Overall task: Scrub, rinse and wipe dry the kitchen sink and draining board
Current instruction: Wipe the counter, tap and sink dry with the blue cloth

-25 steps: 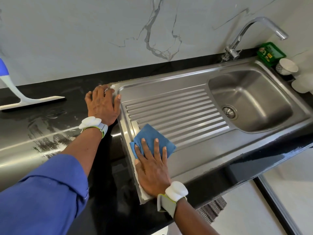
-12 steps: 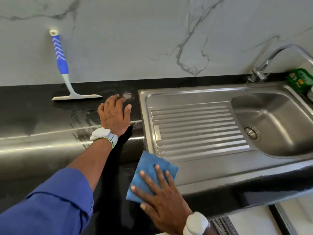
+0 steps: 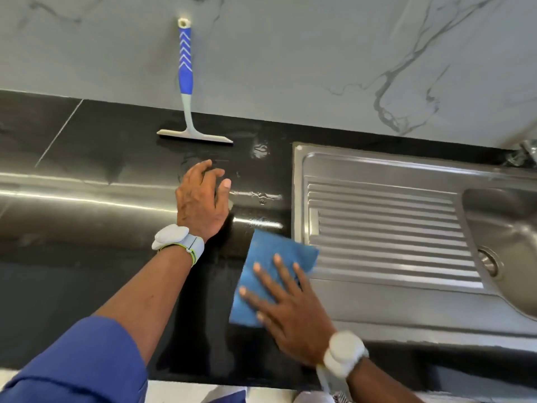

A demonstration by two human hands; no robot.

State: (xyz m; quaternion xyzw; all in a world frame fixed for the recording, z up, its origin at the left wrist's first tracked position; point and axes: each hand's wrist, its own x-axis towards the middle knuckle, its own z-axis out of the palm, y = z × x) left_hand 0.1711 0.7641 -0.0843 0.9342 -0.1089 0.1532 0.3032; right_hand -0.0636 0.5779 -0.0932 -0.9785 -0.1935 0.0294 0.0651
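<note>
Here, right fingers (image 3: pixel 280 269): straight and spread, pressing flat on the blue cloth (image 3: pixel 268 248).
Cloth: soft, thin, probably damp; mostly on the bench (image 3: pixel 101 158), one corner over the draining board (image 3: pixel 377 228) rim; best driven under a flat palm.
Right hand (image 3: pixel 293 315): palm down, wrist low.
Left hand (image 3: pixel 200 202): loosely curved over the bench, holding nothing.
Sink (image 3: pixel 505 225): far right.

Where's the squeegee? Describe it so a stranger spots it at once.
Find the marble wall behind the black counter, left of the sink. The squeegee stands there, blade on the counter, handle leaning against the wall. Unlike the flat blue cloth under the right hand, it has a long blue handle with white chevrons.
</note>
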